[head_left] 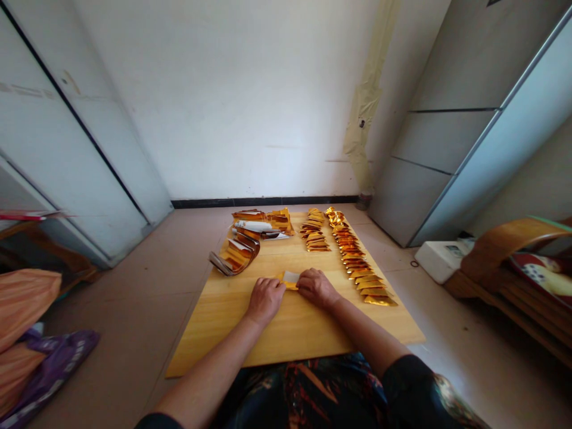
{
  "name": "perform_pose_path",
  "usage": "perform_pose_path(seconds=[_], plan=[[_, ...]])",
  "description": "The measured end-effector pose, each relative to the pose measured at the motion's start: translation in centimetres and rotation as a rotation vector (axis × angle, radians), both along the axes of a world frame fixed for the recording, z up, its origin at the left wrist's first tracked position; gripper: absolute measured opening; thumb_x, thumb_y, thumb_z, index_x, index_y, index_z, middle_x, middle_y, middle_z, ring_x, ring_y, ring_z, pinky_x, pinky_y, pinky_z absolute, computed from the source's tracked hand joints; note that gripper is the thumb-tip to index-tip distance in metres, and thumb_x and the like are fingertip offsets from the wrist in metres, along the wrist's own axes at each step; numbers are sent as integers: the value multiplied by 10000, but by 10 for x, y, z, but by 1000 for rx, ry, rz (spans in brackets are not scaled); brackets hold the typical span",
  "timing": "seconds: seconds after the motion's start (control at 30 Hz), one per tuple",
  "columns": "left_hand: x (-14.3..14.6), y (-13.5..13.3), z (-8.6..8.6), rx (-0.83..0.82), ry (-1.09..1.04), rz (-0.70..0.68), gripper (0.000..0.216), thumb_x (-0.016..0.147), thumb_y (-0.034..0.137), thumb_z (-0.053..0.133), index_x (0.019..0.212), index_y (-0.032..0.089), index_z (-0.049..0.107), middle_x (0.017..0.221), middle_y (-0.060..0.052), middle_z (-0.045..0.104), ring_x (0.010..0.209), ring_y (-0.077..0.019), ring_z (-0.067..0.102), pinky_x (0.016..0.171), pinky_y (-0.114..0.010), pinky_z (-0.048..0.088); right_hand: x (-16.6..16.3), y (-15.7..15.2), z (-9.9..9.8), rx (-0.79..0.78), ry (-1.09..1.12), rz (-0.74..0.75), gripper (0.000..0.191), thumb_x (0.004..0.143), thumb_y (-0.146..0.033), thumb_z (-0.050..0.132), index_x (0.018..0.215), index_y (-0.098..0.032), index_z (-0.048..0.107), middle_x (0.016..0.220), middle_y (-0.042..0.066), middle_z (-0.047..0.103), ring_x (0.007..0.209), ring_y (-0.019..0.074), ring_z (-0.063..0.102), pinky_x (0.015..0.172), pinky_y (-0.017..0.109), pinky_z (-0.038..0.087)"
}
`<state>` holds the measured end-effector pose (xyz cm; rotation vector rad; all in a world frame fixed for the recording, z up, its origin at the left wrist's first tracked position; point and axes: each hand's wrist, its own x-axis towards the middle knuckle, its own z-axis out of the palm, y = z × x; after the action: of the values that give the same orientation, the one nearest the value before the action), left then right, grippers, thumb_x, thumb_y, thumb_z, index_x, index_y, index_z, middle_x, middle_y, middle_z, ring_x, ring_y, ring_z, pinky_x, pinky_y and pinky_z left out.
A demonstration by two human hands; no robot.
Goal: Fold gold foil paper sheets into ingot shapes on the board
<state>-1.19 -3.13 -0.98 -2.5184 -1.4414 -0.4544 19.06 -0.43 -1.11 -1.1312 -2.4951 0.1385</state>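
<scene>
Between my hands, just above or on the wooden tabletop, is a small gold foil sheet with a pale inner face. My left hand pinches its left end, and my right hand grips its right end with curled fingers. Loose gold and brown foil sheets lie curled at the left of the table, with more stacked sheets behind them. To the right, folded gold foil pieces overlap in a long row, and a shorter row sits beside it.
A grey refrigerator stands at the right, near a white box and a wooden armchair. A pale cabinet is on the left, with orange and purple bags below. The white wall rises behind the table.
</scene>
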Motion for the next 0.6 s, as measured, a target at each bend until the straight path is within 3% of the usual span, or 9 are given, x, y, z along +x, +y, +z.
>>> perform_pose_path(seconds=[0.33,0.6], plan=[[-5,-8,4,-23,-47,-50,199,876,160,434,846,202,626,888,-70,657,880,-179,581,817,-345,357,-4,-8,1,-9,-11,-41,143,863,-205,541,925,-223,668,956,40,636,894,158,510,768,277,312],[2,-6,0,-21,-32,30,176,871,171,464,818,205,629,864,-64,665,853,-179,592,851,-362,360,-5,-6,2,0,-48,-39,149,898,-232,516,858,-211,659,902,38,625,857,150,497,739,268,287]])
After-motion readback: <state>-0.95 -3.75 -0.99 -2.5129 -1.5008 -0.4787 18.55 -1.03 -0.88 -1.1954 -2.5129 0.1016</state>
